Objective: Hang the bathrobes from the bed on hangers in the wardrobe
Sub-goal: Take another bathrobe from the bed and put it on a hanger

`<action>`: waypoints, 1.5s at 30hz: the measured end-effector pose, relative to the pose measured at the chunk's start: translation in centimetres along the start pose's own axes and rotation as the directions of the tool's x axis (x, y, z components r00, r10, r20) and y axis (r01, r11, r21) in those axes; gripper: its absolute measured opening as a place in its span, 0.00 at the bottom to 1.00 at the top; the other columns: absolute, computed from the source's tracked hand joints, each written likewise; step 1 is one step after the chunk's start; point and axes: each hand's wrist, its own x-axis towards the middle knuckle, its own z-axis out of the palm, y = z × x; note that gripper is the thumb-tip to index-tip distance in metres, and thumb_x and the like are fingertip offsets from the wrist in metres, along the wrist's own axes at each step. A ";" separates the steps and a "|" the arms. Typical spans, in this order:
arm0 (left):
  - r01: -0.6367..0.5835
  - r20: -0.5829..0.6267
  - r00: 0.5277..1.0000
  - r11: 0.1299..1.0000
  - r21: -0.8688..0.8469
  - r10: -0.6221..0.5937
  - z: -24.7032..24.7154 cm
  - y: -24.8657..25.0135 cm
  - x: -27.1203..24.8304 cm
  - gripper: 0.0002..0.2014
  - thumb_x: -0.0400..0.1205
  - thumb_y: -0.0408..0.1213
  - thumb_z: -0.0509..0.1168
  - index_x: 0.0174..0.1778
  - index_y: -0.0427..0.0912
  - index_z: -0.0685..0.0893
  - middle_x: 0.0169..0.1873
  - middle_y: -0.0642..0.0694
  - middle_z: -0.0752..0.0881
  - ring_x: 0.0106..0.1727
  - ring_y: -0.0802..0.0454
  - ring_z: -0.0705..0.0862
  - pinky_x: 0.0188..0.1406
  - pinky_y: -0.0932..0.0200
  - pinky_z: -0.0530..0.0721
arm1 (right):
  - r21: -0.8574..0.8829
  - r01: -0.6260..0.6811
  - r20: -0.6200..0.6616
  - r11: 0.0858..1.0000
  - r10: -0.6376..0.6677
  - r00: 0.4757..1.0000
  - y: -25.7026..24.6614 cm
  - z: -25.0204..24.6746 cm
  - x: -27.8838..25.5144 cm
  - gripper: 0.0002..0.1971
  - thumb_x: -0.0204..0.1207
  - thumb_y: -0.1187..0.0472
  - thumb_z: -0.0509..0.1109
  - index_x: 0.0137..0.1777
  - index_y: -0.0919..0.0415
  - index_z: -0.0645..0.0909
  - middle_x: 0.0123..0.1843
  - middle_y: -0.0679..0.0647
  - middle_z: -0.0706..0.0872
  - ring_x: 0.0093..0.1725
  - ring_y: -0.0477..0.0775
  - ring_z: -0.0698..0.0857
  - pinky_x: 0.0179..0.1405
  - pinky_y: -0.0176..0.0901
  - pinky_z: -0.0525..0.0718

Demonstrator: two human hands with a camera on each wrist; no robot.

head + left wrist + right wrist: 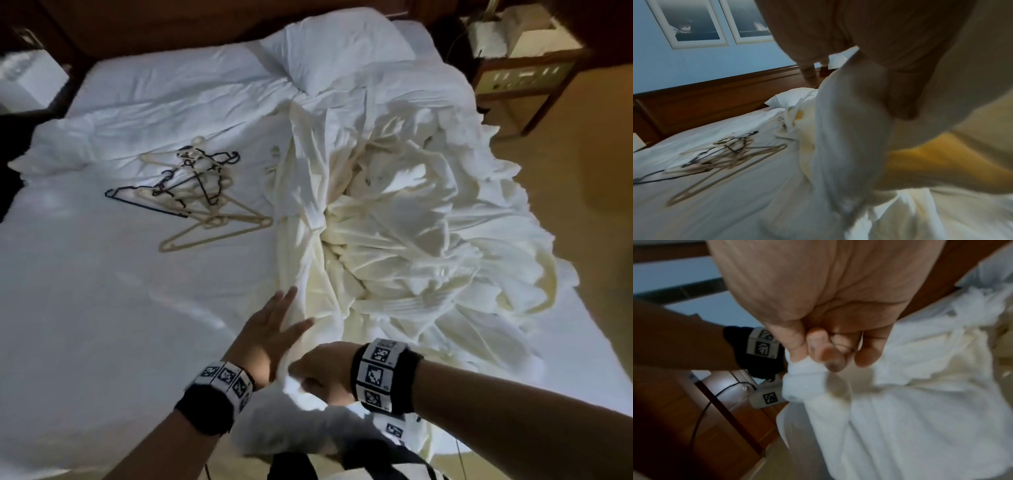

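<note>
A rumpled heap of cream bathrobes covers the right half of the bed. A tangle of beige and black hangers lies on the sheet to its left, also seen in the left wrist view as hangers. At the near edge of the heap, my left hand lies with straight fingers against a fold of one robe. Just to its right, my right hand grips a bunch of that white robe cloth between its thumb and curled fingers.
Two white pillows lie at the head of the bed against a wooden headboard. A wooden nightstand stands at the far right beside tan floor. Framed pictures hang on the wall.
</note>
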 end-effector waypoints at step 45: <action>0.281 -0.059 0.612 0.287 -0.916 -0.789 -13.4 -42.4 -20.7 0.23 0.80 0.50 0.70 0.66 0.42 0.76 0.52 0.45 0.86 0.43 0.50 0.87 0.44 0.54 0.85 | 0.620 -0.089 -0.252 0.779 0.306 0.918 -25.3 -8.9 40.6 0.24 0.75 0.45 0.70 0.63 0.62 0.82 0.59 0.62 0.87 0.55 0.60 0.87 0.55 0.52 0.83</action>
